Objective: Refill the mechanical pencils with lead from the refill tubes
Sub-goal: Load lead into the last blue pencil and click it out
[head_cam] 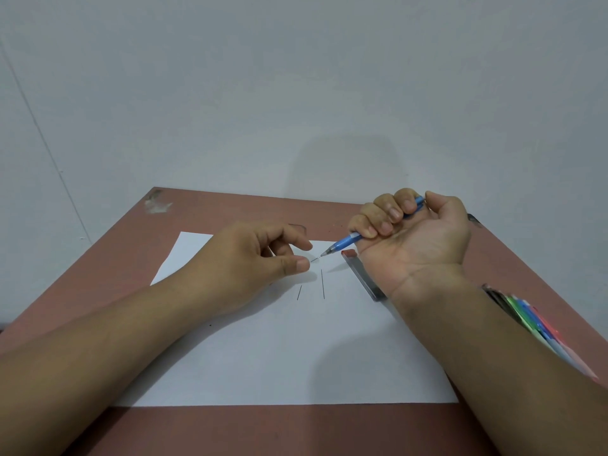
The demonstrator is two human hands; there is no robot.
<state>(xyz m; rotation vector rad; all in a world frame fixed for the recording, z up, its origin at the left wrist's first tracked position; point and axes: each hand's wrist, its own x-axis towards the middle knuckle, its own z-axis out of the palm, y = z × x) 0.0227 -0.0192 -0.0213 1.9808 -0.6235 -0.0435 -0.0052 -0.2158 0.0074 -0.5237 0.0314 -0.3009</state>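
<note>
Two spare leads (322,284) lie below our grips. Our right hand (411,235) clenches the blue pencil (348,241); our left hand (263,255) pinches a lead (315,259) at its tip. We feed it straight, gently.

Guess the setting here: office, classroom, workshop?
Hard to pin down; probably a plain desk at home or in a study room: a worn reddish-brown table pushed against a bare pale wall, with only a white paper sheet and mechanical pencils.
</note>
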